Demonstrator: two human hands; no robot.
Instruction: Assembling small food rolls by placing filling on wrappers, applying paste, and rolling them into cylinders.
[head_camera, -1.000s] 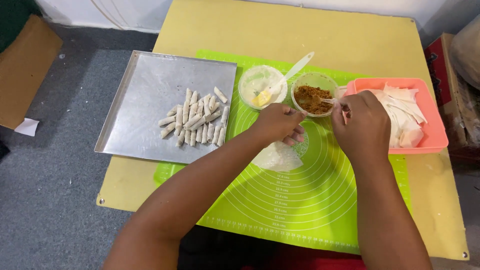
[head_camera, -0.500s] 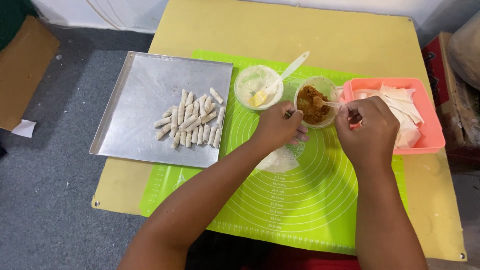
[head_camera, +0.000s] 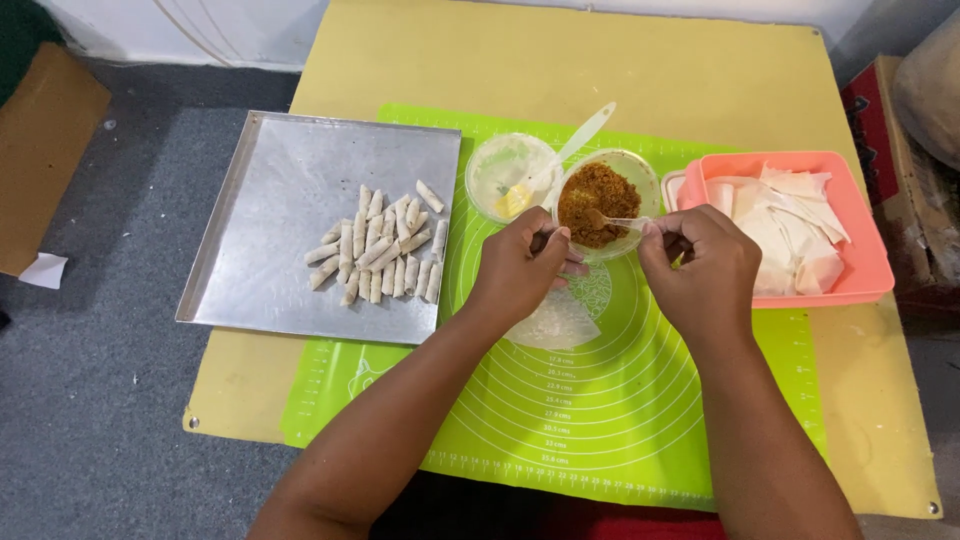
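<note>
My right hand (head_camera: 705, 270) pinches a small clear plastic spoon (head_camera: 620, 222) whose tip rests in a clear bowl of brown crumbly filling (head_camera: 600, 195). My left hand (head_camera: 520, 270) is curled against that bowl's near rim and seems to steady it. Just below the left hand, a thin white wrapper (head_camera: 555, 322) lies flat on the green silicone mat (head_camera: 600, 420).
A metal tray (head_camera: 290, 200) on the left holds several small white rolls (head_camera: 380, 255). A second clear bowl (head_camera: 505, 175) with a yellowish paste has a white spoon (head_camera: 585, 135) in it. A pink container (head_camera: 860, 260) of cut wrappers (head_camera: 790, 230) sits at right on the yellow table (head_camera: 560, 70).
The view has shifted slightly. My right hand has brought the spoon from beside the bowl into the brown filling, and my left hand has moved up to the bowl's rim.
</note>
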